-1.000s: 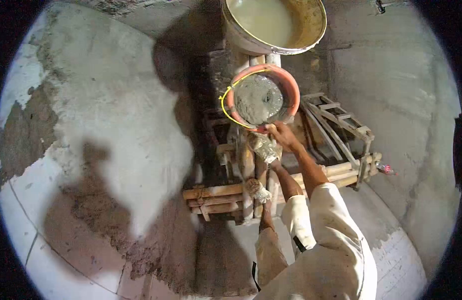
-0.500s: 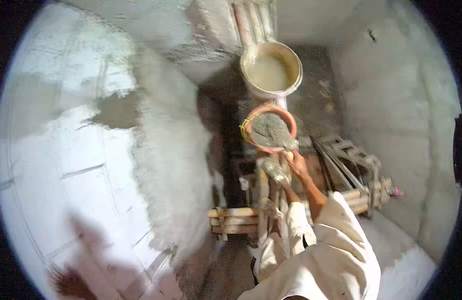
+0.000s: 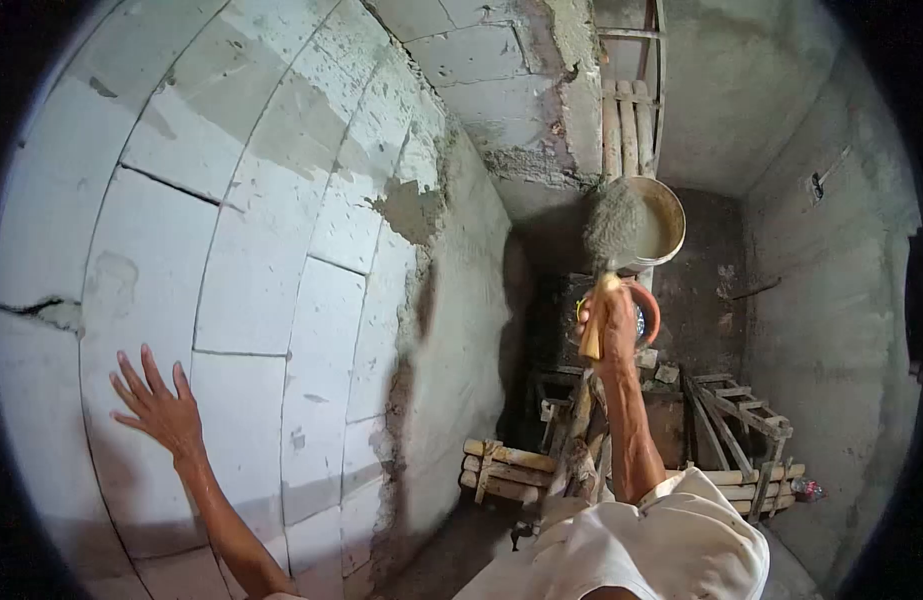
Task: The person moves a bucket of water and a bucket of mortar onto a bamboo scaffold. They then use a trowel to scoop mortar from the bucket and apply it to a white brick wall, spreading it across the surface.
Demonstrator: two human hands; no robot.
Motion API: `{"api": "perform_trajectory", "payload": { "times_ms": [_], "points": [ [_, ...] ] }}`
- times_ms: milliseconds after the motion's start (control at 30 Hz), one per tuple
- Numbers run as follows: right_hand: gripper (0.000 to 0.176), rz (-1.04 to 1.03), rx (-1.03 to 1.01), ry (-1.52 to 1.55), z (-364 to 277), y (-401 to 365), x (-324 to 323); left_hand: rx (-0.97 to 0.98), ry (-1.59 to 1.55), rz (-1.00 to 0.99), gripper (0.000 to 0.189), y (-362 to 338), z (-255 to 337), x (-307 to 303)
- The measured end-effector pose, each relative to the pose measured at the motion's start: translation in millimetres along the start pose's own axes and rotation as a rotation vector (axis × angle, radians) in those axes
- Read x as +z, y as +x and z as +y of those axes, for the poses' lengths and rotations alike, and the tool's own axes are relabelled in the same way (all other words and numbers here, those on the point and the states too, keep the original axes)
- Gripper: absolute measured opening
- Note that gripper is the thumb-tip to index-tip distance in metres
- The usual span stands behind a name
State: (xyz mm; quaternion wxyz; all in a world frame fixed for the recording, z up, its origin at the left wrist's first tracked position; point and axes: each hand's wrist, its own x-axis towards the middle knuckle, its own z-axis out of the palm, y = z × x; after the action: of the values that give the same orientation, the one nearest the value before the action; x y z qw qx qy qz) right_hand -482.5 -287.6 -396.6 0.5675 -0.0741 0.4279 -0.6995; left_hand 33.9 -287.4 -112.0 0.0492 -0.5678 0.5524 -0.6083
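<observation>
My right hand (image 3: 613, 330) is closed around the wooden handle of a trowel (image 3: 592, 346), held out in front of my body. A heap of wet grey mortar (image 3: 613, 222) covers its blade, which I cannot see. Below it, an orange pan (image 3: 652, 318) is partly hidden by my hand and forearm. Just beyond stands a white bucket (image 3: 681, 222) of cloudy liquid, overlapped by the mortar. My left hand (image 3: 162, 407) is open, fingers spread, against the pale block wall (image 3: 241, 390); it holds nothing.
Bamboo poles (image 3: 511, 468) are lashed into a scaffold beneath me. Wooden frames (image 3: 736, 405) stand at the right. Grey plaster (image 3: 461, 300) covers the wall's edge near the corner, with another plastered wall (image 3: 821, 300) on the right. A bottle (image 3: 807, 489) lies by the pole ends.
My right hand has lifted the trowel out of the orange pan with mortar on it. My left hand now shows clearly on the wall. The view has swung left.
</observation>
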Motion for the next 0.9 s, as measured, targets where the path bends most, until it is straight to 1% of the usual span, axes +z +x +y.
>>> {"api": "perform_trajectory", "payload": {
  "times_ms": [33, 67, 100, 167, 200, 233, 267, 300, 333, 367, 400, 433, 467, 533, 567, 600, 633, 700, 733, 767, 800, 833, 867, 900],
  "points": [
    [0.033, 0.021, -0.138, -0.061, -5, 8, 14, -0.007, 0.089, 0.0, 0.063, 2, -1, 6],
    [0.037, 0.047, -0.239, -0.08, -4, 23, 21, -0.006, 0.091, -0.026, 0.061, 4, 3, 3],
    [0.037, 0.054, -0.246, -0.084, -1, 38, 34, -0.006, 0.081, -0.024, 0.061, 6, 4, 3],
    [0.042, 0.253, -0.487, -0.262, 10, 64, 70, -0.002, 0.109, -0.026, 0.063, 6, 4, 9],
    [0.046, 0.288, -0.554, -0.255, 25, 76, 89, -0.003, 0.103, -0.032, 0.063, 5, 5, 10],
    [0.045, 0.344, -0.607, -0.346, 48, 86, 112, -0.004, 0.128, -0.046, 0.064, 5, 3, 9],
    [0.042, 0.364, -0.573, -0.405, 84, 100, 135, -0.009, 0.161, -0.058, 0.065, 6, 3, 11],
    [0.043, 0.513, -0.893, -0.857, 133, 121, 157, -0.009, 0.175, -0.067, 0.065, 8, 1, 14],
    [0.043, 0.419, -0.757, -0.942, 169, 112, 201, -0.003, 0.164, -0.072, 0.065, 6, 1, 13],
    [0.04, 0.192, -0.242, -0.836, 205, 103, 248, 0.003, 0.151, -0.079, 0.064, 3, 1, 8],
    [0.045, 0.07, -0.19, -0.759, 222, 76, 305, 0.011, 0.141, -0.08, 0.063, 6, 3, 6],
    [0.051, -0.042, -0.136, -0.674, 219, 44, 351, 0.024, 0.141, -0.077, 0.063, 4, 3, 9],
    [0.046, -0.335, -0.206, -0.397, 178, 1, 375, 0.012, 0.152, -0.074, 0.063, 0, 2, 14],
    [0.037, -0.589, -0.156, -0.143, 94, -72, 400, 0.018, 0.16, -0.1, 0.064, -2, -2, 12],
    [0.038, -0.737, -0.108, 0.019, 66, -85, 391, 0.012, 0.159, -0.094, 0.065, 1, 1, 10],
    [0.04, -0.812, -0.077, 0.002, 44, -89, 376, 0.007, 0.152, -0.082, 0.066, 3, 3, 9],
    [0.04, -0.794, -0.075, -0.011, 45, -82, 355, 0.015, 0.133, -0.087, 0.066, 3, 2, 10],
    [0.042, -0.778, -0.312, -0.214, 70, -60, 290, 0.006, 0.196, -0.053, 0.066, 1, 0, 14],
    [0.044, -0.818, -0.169, -0.452, 76, -36, 239, 0.043, 0.169, 0.044, 0.065, 7, 3, 13],
    [0.044, -0.778, -0.229, -0.738, 91, -10, 184, 0.054, 0.179, 0.044, 0.064, 3, -4, 20],
    [0.042, -0.767, -0.107, -0.948, 97, 15, 120, -0.065, 0.496, -0.362, 0.064, 18, 14, 2],
    [0.043, -0.732, -0.167, -1.312, 111, 37, 51, -0.052, 0.783, -0.808, 0.065, 33, 32, -16],
    [0.046, -0.662, 0.043, -1.374, 101, 46, -2, 0.169, 0.361, 0.074, 0.059, -9, -12, 34],
    [0.049, -0.541, 0.33, -1.558, 101, 57, -59, 0.195, 0.299, 0.077, 0.059, -15, -7, 34]
  ]
}}
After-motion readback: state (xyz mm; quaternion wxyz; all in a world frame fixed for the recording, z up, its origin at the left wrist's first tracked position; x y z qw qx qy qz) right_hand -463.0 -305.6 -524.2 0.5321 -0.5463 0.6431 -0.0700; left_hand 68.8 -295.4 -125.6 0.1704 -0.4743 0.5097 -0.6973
